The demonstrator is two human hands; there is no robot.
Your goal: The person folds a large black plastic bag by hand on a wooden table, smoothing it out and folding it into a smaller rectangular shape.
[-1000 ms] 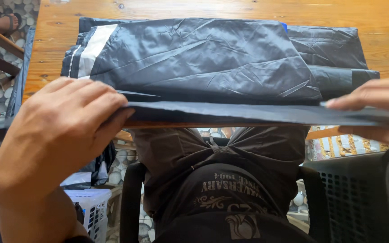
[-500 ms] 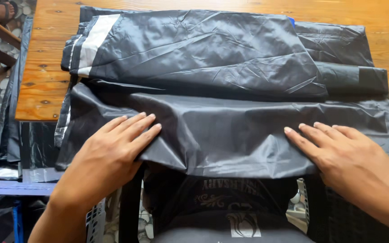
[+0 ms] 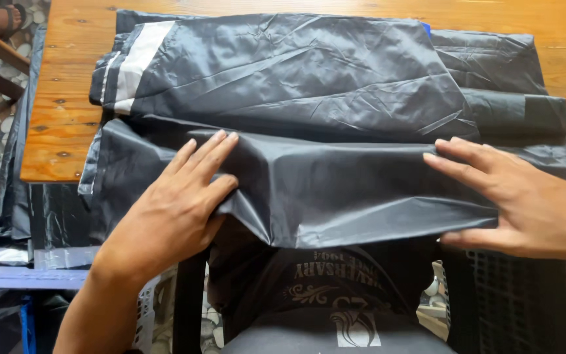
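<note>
A person is flattening a dark plastic bag along the near edge of a wooden table, with both hands lying open, fingers together, neither clamped on anything. The left hand is pressing its palm onto the bag's left part, while the right hand is resting flat on the right end. By the look of it, the smoothing step is under way; the next move seems to call for an even sweep outward to chase out the creases. The bag is looking glossy, thin and wrinkled, its near edge hanging off the table, and it is overlapping a stack of similar bags just beyond.
</note>
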